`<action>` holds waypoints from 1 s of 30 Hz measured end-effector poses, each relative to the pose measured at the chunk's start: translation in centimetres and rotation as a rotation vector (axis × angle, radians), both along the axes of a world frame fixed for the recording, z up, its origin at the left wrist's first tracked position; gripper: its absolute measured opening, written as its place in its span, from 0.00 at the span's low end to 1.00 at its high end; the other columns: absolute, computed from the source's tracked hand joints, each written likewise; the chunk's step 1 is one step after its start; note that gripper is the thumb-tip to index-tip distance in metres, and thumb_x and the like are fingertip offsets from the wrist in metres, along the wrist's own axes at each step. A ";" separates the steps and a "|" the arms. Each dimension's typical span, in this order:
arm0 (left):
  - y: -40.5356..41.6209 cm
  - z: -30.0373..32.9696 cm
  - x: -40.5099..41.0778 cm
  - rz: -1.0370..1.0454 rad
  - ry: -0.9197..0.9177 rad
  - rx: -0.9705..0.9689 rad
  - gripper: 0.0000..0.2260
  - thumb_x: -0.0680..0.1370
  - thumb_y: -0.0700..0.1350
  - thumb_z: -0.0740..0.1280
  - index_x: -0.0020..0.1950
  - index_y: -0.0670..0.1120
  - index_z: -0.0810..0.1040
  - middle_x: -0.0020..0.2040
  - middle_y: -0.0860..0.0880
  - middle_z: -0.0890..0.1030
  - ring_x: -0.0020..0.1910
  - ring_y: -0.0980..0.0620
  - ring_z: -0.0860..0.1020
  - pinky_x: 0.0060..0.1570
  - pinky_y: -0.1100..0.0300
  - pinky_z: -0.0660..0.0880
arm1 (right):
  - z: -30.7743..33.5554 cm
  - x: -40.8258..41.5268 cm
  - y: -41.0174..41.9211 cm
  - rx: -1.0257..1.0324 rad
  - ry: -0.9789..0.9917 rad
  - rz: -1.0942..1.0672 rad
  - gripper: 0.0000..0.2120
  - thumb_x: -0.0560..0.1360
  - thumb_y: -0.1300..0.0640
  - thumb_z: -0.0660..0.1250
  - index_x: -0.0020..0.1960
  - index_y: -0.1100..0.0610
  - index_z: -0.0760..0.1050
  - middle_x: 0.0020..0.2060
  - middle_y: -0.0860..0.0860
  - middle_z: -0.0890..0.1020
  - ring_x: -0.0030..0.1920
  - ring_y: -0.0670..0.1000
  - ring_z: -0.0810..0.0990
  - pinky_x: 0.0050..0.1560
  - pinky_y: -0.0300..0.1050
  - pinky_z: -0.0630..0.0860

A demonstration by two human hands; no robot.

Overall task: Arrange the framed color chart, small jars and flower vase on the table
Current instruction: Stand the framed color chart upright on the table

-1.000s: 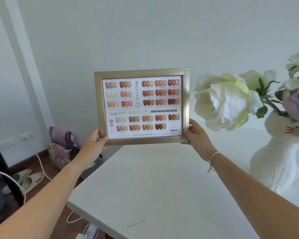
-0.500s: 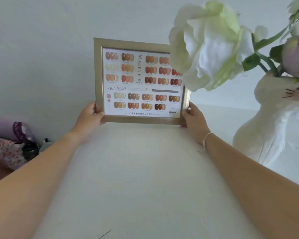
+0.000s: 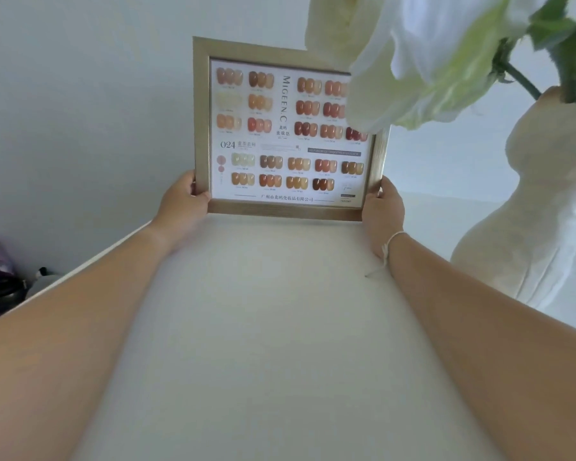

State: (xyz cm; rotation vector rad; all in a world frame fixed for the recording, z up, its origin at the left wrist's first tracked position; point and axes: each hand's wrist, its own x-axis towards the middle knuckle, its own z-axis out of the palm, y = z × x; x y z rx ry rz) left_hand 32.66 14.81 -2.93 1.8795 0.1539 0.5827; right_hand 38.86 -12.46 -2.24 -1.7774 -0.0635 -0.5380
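Head view: both hands [image 3: 183, 202] [image 3: 381, 207] gripping framed color chart [image 3: 286, 134].

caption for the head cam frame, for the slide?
Both hands, left hand and right hand, stand the framed color chart upright on the white table beside the flower vase.

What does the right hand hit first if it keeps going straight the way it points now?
Probably the white wall behind the table. The right hand points away from the camera, gripping the lower right corner of the framed color chart, which would likely touch first. The flower vase sits off to its right. Depth is unclear.
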 end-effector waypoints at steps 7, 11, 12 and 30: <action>-0.1 0.0 1.1 0.013 0.032 0.074 0.15 0.77 0.38 0.57 0.62 0.47 0.72 0.60 0.45 0.78 0.61 0.44 0.75 0.61 0.49 0.71 | 0.0 0.8 0.0 -0.004 0.023 -0.020 0.13 0.70 0.71 0.48 0.38 0.56 0.66 0.28 0.49 0.64 0.28 0.48 0.61 0.19 0.28 0.57; -0.4 0.2 1.9 0.008 0.017 0.096 0.15 0.77 0.36 0.57 0.63 0.46 0.72 0.61 0.44 0.78 0.61 0.43 0.75 0.60 0.51 0.70 | 0.0 1.4 -0.2 0.028 0.028 -0.054 0.15 0.71 0.70 0.48 0.45 0.60 0.72 0.30 0.50 0.66 0.30 0.48 0.62 0.27 0.33 0.61; -0.5 0.2 2.1 0.009 0.014 0.101 0.16 0.77 0.36 0.57 0.63 0.46 0.72 0.61 0.44 0.78 0.61 0.44 0.75 0.59 0.52 0.70 | 0.0 1.6 -0.2 0.031 0.028 -0.056 0.15 0.71 0.70 0.48 0.46 0.61 0.72 0.31 0.51 0.66 0.30 0.49 0.62 0.28 0.34 0.62; -0.5 -0.3 2.6 0.022 0.105 0.251 0.12 0.77 0.38 0.57 0.59 0.44 0.72 0.59 0.44 0.78 0.52 0.48 0.73 0.46 0.60 0.67 | 0.1 1.1 -0.6 0.026 0.095 -0.080 0.18 0.71 0.69 0.48 0.50 0.56 0.73 0.38 0.48 0.71 0.29 0.45 0.65 0.18 0.24 0.60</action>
